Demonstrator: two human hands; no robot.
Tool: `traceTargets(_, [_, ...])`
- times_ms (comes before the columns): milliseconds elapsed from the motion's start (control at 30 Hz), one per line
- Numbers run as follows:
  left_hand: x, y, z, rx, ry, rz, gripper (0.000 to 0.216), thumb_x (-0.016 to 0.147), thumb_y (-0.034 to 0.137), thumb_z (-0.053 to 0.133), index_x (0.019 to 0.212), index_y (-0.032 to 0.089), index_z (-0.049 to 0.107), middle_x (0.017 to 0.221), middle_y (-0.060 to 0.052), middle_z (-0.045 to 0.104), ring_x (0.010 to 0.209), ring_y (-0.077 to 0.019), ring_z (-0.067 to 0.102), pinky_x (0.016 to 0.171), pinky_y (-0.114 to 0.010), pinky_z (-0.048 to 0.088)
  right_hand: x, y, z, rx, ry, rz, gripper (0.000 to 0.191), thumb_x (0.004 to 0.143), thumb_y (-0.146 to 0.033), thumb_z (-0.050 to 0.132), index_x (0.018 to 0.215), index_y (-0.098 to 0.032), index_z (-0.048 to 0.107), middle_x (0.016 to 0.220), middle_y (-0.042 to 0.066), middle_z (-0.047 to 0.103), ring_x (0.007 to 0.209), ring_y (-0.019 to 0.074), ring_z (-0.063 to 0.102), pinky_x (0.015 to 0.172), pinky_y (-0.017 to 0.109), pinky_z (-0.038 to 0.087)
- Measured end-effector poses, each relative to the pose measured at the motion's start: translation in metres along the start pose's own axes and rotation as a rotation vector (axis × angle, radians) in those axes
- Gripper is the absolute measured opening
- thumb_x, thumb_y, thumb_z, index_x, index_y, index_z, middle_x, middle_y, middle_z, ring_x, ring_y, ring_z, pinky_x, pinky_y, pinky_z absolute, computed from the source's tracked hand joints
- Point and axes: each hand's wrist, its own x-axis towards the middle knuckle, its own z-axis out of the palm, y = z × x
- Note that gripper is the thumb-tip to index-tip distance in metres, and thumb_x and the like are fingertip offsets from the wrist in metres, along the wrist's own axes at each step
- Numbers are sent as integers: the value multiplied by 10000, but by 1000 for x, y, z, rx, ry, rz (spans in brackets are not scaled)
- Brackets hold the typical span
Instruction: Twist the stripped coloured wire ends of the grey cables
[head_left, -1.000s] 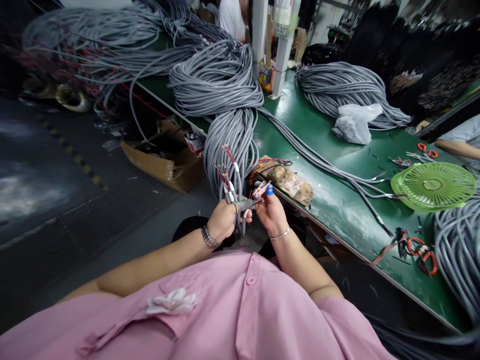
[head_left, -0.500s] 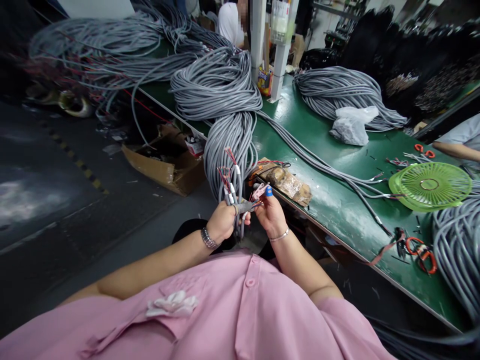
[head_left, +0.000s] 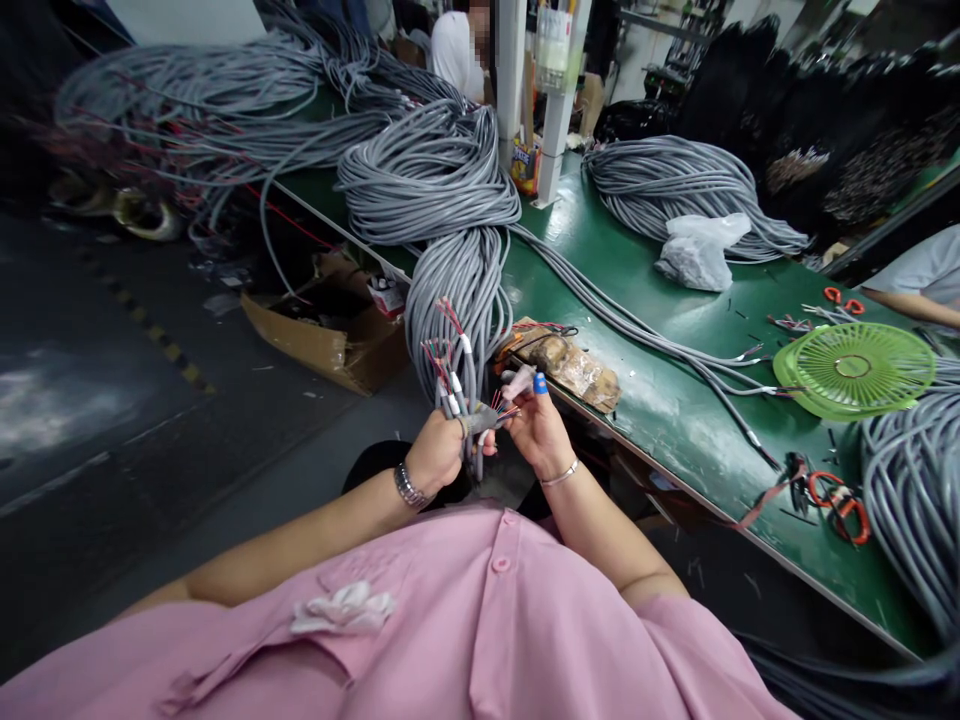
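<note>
My left hand (head_left: 442, 447) is closed around several grey cables (head_left: 471, 395), whose stripped ends show thin coloured wires (head_left: 436, 352) and white bands. One cable end (head_left: 487, 418) points across toward the right, its fine wires fanned out. Beside those wires is my right hand (head_left: 540, 430), its thumb and fingers closed together; a blue covering wraps one fingertip. A small pale pinkish piece shows at these fingers, too blurred to name. Directly beyond my hands hangs a thick coil of grey cable (head_left: 459, 290) over the table edge.
On the green table (head_left: 600, 250) are a taped brown block (head_left: 574, 365), a green fan (head_left: 855, 368), orange-handled cutters (head_left: 840, 508), a plastic bag (head_left: 697, 252) and more cable coils (head_left: 675, 190). A cardboard box (head_left: 330, 335) sits at the left. Another person's arm (head_left: 911, 303) reaches in at the right.
The cable ends in my left hand have shifted slightly left and tilted. The coloured wires between my hands look more spread. My right hand has barely moved.
</note>
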Motion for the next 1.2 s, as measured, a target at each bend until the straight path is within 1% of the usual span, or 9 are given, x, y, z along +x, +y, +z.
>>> traceTargets(133, [-8, -1, -5, 18, 25, 20, 185, 632, 274, 754, 677, 139, 636, 515, -4, 612, 448, -127, 566, 473, -251, 487, -8, -3, -5, -107, -84, 95, 509, 769, -649, 585, 920, -167, 651, 797, 26, 664, 605, 102, 569, 537, 214, 478])
traceTargets(233, [-10, -4, -7, 57, 36, 49, 189, 634, 281, 757, 685, 143, 639, 538, -12, 629, 469, -139, 585, 463, -240, 466, -20, -6, -6, -263, -116, 127, 449, 715, -586, 684, 856, -161, 642, 711, 7, 638, 573, 97, 553, 524, 212, 468])
traceTargets(333, [-10, -8, -8, 154, 10, 81, 164, 665, 276, 742, 675, 144, 644, 564, -27, 652, 490, -145, 602, 448, -221, 429, -32, -7, -3, -420, -97, 54, 332, 659, -429, 786, 782, -162, 633, 627, -32, 593, 527, 75, 506, 523, 204, 441])
traceTargets(400, [-11, -8, -9, 226, -26, 93, 154, 686, 274, 734, 665, 146, 650, 573, -32, 661, 497, -143, 606, 459, -218, 430, -37, -8, 0, -503, -74, -32, 271, 650, -350, 799, 768, -166, 640, 616, -42, 582, 518, 70, 483, 514, 199, 413])
traceTargets(567, [-11, -2, -11, 371, -126, 38, 190, 681, 294, 749, 623, 140, 654, 555, -48, 663, 487, -153, 611, 473, -231, 448, -40, -7, -2, -624, -84, -169, 172, 704, -312, 744, 770, -175, 664, 623, -30, 586, 564, 96, 485, 520, 214, 388])
traceTargets(667, [-10, -1, -10, 365, -114, 6, 196, 681, 304, 750, 634, 140, 654, 550, -48, 662, 480, -158, 613, 470, -236, 451, -40, -2, -3, -631, -52, -206, 149, 712, -299, 728, 764, -176, 661, 664, -20, 612, 577, 99, 495, 539, 223, 402])
traceTargets(867, [-10, -2, -2, 219, -8, 71, 192, 694, 307, 732, 638, 148, 639, 545, -33, 653, 481, -147, 605, 444, -218, 410, -41, 10, 2, -544, 81, -227, 151, 727, -306, 712, 745, -178, 632, 615, -31, 579, 527, 88, 478, 513, 222, 391])
traceTargets(1100, [-7, -2, 0, 130, 31, 91, 173, 692, 287, 709, 639, 145, 626, 543, -35, 650, 492, -153, 611, 445, -226, 413, -40, 14, -4, -334, 14, -190, 129, 722, -267, 721, 727, -180, 626, 575, -47, 538, 511, 77, 450, 526, 210, 412])
traceTargets(1200, [-7, 1, 1, 75, 15, 95, 157, 681, 272, 705, 645, 146, 619, 531, -22, 637, 479, -145, 595, 450, -233, 426, -28, 9, -12, -226, 26, -121, 234, 765, -398, 686, 741, -177, 614, 615, -31, 553, 522, 82, 460, 517, 211, 434])
